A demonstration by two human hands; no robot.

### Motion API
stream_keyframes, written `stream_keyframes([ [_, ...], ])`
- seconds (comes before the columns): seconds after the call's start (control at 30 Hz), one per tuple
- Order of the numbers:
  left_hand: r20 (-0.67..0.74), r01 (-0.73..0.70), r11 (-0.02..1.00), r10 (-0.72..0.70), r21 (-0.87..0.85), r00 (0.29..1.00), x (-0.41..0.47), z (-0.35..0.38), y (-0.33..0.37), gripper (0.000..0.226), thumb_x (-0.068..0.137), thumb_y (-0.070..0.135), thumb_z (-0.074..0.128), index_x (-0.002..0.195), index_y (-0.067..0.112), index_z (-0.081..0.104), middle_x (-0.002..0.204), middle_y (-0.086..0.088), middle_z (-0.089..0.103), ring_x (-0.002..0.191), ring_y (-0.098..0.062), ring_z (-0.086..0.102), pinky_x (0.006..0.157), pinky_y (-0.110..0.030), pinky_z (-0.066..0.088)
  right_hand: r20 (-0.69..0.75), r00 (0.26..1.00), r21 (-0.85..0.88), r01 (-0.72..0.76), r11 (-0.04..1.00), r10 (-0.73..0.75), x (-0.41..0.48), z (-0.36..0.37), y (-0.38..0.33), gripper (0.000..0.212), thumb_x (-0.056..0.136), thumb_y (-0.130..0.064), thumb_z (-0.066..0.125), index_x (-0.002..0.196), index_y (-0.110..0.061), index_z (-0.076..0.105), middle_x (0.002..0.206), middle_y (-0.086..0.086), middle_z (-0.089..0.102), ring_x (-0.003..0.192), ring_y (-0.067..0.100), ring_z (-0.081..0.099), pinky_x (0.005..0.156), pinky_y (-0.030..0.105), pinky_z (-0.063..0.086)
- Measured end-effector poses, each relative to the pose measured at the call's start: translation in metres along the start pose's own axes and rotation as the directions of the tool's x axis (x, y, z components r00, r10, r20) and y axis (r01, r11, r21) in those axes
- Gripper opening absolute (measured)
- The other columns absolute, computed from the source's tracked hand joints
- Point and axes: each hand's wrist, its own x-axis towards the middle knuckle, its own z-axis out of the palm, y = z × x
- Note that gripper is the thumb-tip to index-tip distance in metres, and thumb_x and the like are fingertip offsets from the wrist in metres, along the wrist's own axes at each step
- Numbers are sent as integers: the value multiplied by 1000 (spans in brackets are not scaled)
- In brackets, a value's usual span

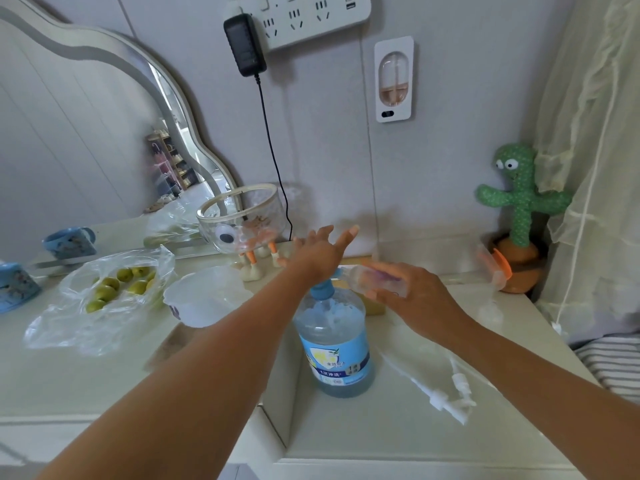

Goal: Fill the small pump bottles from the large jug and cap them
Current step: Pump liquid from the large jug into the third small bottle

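Below wall sockets (311, 19), cream tabletop (398, 441) with jug (334, 344) and pump caps (450, 398)

One large jug (333, 341) and one small bottle (379, 277), mid-frame. Two pump heads (438, 399) lower right; one cactus toy (519, 202).

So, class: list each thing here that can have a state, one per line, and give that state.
large jug: upright, pump fitted, holds blue liquid.
small bottle: uncapped, sideways, mouth at jug's pump.
pump caps: off, lying on table.
left hand: fingers straight, palm on jug's pump.
right hand: holding small bottle.
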Motion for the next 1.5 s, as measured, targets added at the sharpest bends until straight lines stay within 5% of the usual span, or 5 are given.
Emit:
stream_keyframes([
  [0.5,1,21,1000,-21,-21,1000,0,-10,9,115,66,93,9,141,12,42,139,-22,48,125,-40,45,108,-54,31,-30,999,-22,23,999,-23,5,-8,-8,42,86,-37,65,127,-31,58,104,-17,57,86,-8,49,71,-5,32],
  [0.7,6,-54,996,53,69,999,-7,-4,9,60,100,55,18,149,22,28,153,-12,31,140,-33,28,116,-48,18,-12,1000,1,-8,1000,8,6,1,4,42,85,-40,66,126,-35,58,109,-20,62,89,-10,52,71,-4,33],
  [1.03,-51,23,970,-36,-241,998,-8,-16,13,84,92,69,21,143,5,37,144,-18,44,132,-34,41,107,-43,30,-45,999,24,-16,1000,17,0,-3,-9,42,85,-39,66,126,-31,59,109,-14,63,96,0,54,73,0,33],
  [1.33,-8,15,997,-15,-73,1000,2,-12,6,87,90,72,17,137,4,44,129,-23,54,118,-36,52,102,-43,37,-38,999,16,-8,1000,9,6,-3,-7,43,85,-38,66,126,-33,58,112,-14,64,97,-3,54,76,0,34],
  [1.5,-13,-36,997,37,63,999,7,1,-1,64,98,59,17,147,20,31,149,-14,37,136,-36,34,112,-53,24,-28,999,18,-20,1000,21,2,3,0,42,85,-37,66,126,-35,58,106,-19,60,93,-9,53,75,0,34],
])
